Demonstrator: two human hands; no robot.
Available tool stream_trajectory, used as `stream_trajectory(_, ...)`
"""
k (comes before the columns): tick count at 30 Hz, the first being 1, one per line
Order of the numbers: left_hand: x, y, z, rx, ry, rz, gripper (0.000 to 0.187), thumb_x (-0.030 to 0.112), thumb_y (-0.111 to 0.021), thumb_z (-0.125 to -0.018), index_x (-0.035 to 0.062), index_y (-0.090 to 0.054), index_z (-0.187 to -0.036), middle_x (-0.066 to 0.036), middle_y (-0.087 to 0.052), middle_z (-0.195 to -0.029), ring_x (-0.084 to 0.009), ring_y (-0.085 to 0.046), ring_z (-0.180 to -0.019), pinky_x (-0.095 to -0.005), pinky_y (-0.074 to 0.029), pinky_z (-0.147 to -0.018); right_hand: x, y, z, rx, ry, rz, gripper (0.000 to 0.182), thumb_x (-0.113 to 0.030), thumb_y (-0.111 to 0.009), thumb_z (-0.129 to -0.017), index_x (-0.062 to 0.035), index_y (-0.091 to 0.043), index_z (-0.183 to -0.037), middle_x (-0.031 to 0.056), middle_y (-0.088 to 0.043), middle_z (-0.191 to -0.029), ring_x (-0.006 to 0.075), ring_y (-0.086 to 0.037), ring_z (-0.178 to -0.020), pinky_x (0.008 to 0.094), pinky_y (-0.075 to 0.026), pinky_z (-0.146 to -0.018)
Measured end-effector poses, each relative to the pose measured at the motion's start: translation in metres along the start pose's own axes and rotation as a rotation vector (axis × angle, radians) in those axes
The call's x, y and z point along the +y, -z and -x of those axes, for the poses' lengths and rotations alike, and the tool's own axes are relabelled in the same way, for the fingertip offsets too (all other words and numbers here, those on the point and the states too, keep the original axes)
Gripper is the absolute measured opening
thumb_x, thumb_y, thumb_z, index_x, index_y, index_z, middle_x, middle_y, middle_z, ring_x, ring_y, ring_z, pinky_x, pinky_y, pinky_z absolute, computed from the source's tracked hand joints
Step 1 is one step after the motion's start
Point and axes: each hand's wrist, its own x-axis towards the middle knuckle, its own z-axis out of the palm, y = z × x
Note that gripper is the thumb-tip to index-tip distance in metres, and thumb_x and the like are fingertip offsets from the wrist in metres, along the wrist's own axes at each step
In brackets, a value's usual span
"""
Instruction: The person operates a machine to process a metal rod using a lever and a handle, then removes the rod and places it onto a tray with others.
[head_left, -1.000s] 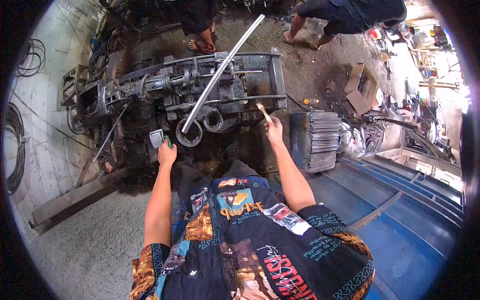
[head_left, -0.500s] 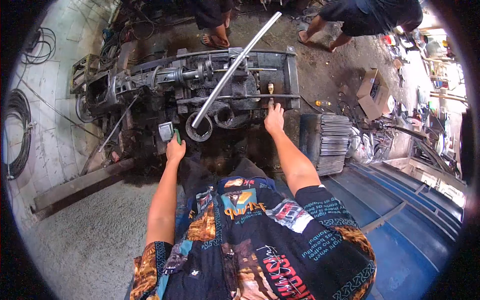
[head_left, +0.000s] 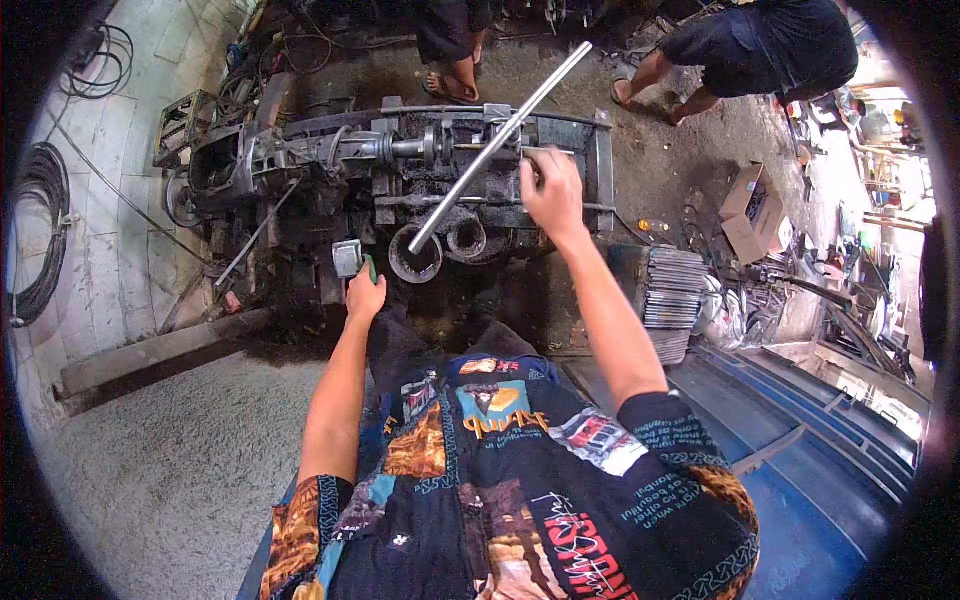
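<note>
My left hand [head_left: 366, 296] is closed around a green handle [head_left: 372, 268], beside a small grey metal box [head_left: 347, 258]. My right hand [head_left: 556, 200] is over the right part of a greasy metal machine [head_left: 597, 170], its fingers curled toward the carriage. What those fingers hold, if anything, is hidden. A long bright metal rod [head_left: 500, 138] slants across the machine just left of my right hand. Its lower end is over an upright round metal ring [head_left: 414, 262]. A second ring [head_left: 467, 239] stands beside that one.
Finned metal motor housing [head_left: 672, 290] stands right of the machine. Beyond it are an open cardboard box [head_left: 752, 212] and a small yellow bottle [head_left: 653, 226]. Two other people's legs [head_left: 462, 75] [head_left: 690, 105] are at the far side. Coiled cable [head_left: 38, 220] hangs at left.
My right hand has moved up and across the front bar, toward the carriage. The small pale-and-brown thing at its fingertips no longer shows. My left hand stays at the green handle. The view has shifted slightly.
</note>
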Motion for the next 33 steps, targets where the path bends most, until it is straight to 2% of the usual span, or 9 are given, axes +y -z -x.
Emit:
stream_trajectory(2, 0.001, 0.000, -0.002, -0.008, 0.014, -0.014, 0.058, 0.031, -0.061, -0.088, 0.0144, -0.046, -0.142, -0.026, -0.064, -0.111, -0.0435, -0.061, -0.104, -0.0507, -0.049, -0.090, -0.015, -0.004, -0.050, 0.045, 0.135, 0.001, 0.017, -0.018, -0.066, -0.081, -0.0033, -0.066, -0.090, 0.0132, -0.063, -0.090, 0.0317, -0.060, -0.088, 0.0398, -0.046, -0.080)
stream_trajectory(5, -0.004, -0.005, -0.006, -0.021, 0.043, 0.009, 0.057, 0.032, -0.060, -0.088, 0.0151, -0.046, -0.141, -0.026, -0.065, -0.110, -0.0434, -0.062, -0.103, -0.0512, -0.050, -0.089, -0.013, -0.028, -0.102, -0.097, 0.198, 0.054, 0.027, -0.028, -0.065, -0.082, -0.0040, -0.068, -0.095, 0.0123, -0.065, -0.094, 0.0294, -0.061, -0.095, 0.0418, -0.044, -0.085)
stream_trajectory(8, -0.002, -0.004, -0.001, 0.009, 0.007, 0.007, 0.055, 0.032, -0.058, -0.089, 0.0153, -0.047, -0.141, -0.026, -0.065, -0.109, -0.0431, -0.062, -0.101, -0.0516, -0.050, -0.088, 0.003, -0.054, -0.118, -0.231, 0.141, 0.074, 0.034, -0.036, -0.064, -0.082, -0.0064, -0.071, -0.095, 0.0136, -0.068, -0.098, 0.0294, -0.061, -0.100, 0.0433, -0.044, -0.088)
stream_trajectory(10, -0.003, -0.005, -0.001, 0.030, 0.007, 0.014, 0.055, 0.033, -0.058, -0.090, 0.0152, -0.047, -0.141, -0.026, -0.065, -0.109, -0.0430, -0.063, -0.101, -0.0517, -0.050, -0.087, 0.006, -0.061, -0.120, -0.494, -0.112, 0.150, 0.040, -0.045, -0.062, -0.081, -0.0089, -0.073, -0.094, 0.0148, -0.070, -0.097, 0.0306, -0.063, -0.099, 0.0439, -0.044, -0.090)
stream_trajectory(11, -0.001, -0.004, 0.001, 0.046, 0.008, 0.022, 0.054, 0.033, -0.057, -0.090, 0.0152, -0.047, -0.140, -0.026, -0.065, -0.108, -0.0429, -0.063, -0.100, -0.0518, -0.050, -0.087, 0.006, -0.065, -0.116, -0.463, -0.060, 0.214, 0.043, -0.049, -0.062, -0.080, -0.0107, -0.075, -0.092, 0.0149, -0.071, -0.093, 0.0321, -0.065, -0.093, 0.0432, -0.045, -0.090)
stream_trajectory(13, 0.000, -0.004, 0.006, 0.046, 0.014, 0.023, 0.053, 0.033, -0.056, -0.092, 0.0142, -0.046, -0.141, -0.026, -0.065, -0.107, -0.0430, -0.063, -0.100, -0.0518, -0.050, -0.086, 0.008, -0.074, -0.113, -0.409, -0.060, 0.256, 0.043, -0.049, -0.061, -0.080, -0.0105, -0.075, -0.094, 0.0144, -0.071, -0.093, 0.0315, -0.066, -0.092, 0.0417, -0.046, -0.091)
stream_trajectory(22, 0.001, -0.014, 0.004, 0.058, 0.030, 0.049, 0.052, 0.032, -0.054, -0.093, 0.0120, -0.045, -0.141, -0.026, -0.066, -0.103, -0.0433, -0.063, -0.098, -0.0515, -0.050, -0.086, 0.002, -0.063, -0.117, -0.507, -0.046, 0.311, 0.045, -0.047, -0.059, -0.080, -0.0109, -0.074, -0.101, 0.0150, -0.071, -0.098, 0.0301, -0.066, -0.097, 0.0403, -0.045, -0.094)
stream_trajectory(28, 0.007, -0.011, 0.010, 0.063, 0.074, 0.082, 0.050, 0.032, -0.050, -0.096, 0.0124, -0.045, -0.142, -0.026, -0.066, -0.103, -0.0431, -0.063, -0.097, -0.0523, -0.050, -0.085, 0.002, -0.070, -0.119, -0.515, -0.061, 0.322, 0.041, -0.043, -0.058, -0.079, -0.0103, -0.074, -0.098, 0.0164, -0.071, -0.097, 0.0305, -0.067, -0.094, 0.0411, -0.045, -0.094)
stream_trajectory(33, 0.010, -0.015, 0.014, 0.084, 0.130, 0.108, 0.048, 0.032, -0.041, -0.099, 0.0029, -0.045, -0.138, -0.028, -0.065, -0.104, -0.0447, -0.062, -0.098, -0.0537, -0.049, -0.085, 0.003, -0.071, -0.119, -0.526, -0.088, 0.309, 0.041, -0.041, -0.059, -0.077, -0.0104, -0.074, -0.100, 0.0171, -0.071, -0.094, 0.0321, -0.067, -0.091, 0.0416, -0.046, -0.093)
